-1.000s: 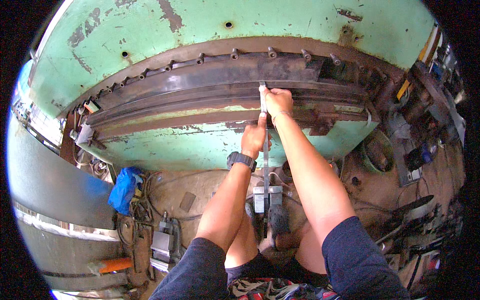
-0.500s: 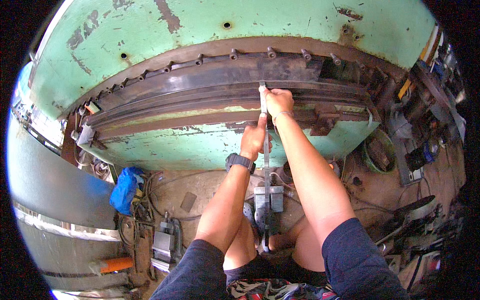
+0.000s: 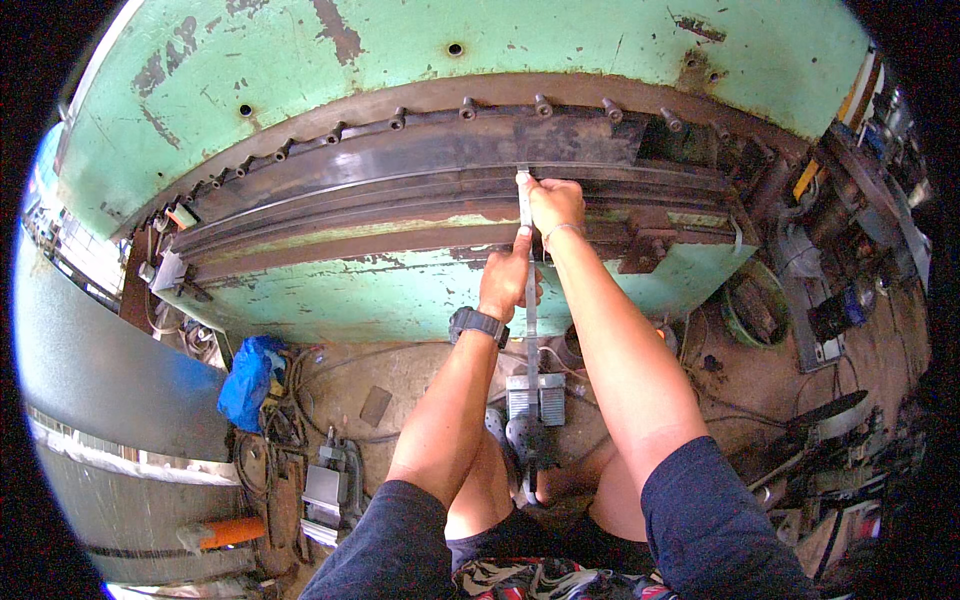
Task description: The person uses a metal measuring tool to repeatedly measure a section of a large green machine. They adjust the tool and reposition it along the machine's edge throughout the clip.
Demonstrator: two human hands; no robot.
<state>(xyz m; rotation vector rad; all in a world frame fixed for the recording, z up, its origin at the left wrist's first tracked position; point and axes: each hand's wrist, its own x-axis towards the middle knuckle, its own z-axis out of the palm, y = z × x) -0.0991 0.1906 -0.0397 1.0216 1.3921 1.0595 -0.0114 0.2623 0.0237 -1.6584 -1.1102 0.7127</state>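
A long, narrow metal strip (image 3: 532,350) runs from the press brake toward my body, its far end at the gap between the dark upper blade (image 3: 420,148) and the lower die (image 3: 360,203). My right hand (image 3: 556,204) is closed on the strip close to that far end, thumb on top. Just nearer to me, my left hand (image 3: 507,284) grips the same strip from the left side, its thumb pointing forward along it. The strip's near end hangs over the floor between my legs.
The green press brake body (image 3: 330,300) spans the front. Below the strip lies a grey foot pedal (image 3: 549,398). At left are a blue bag (image 3: 250,384), cables and large metal sheets (image 3: 110,345). A round bucket (image 3: 756,305) and cluttered metal parts stand at right.
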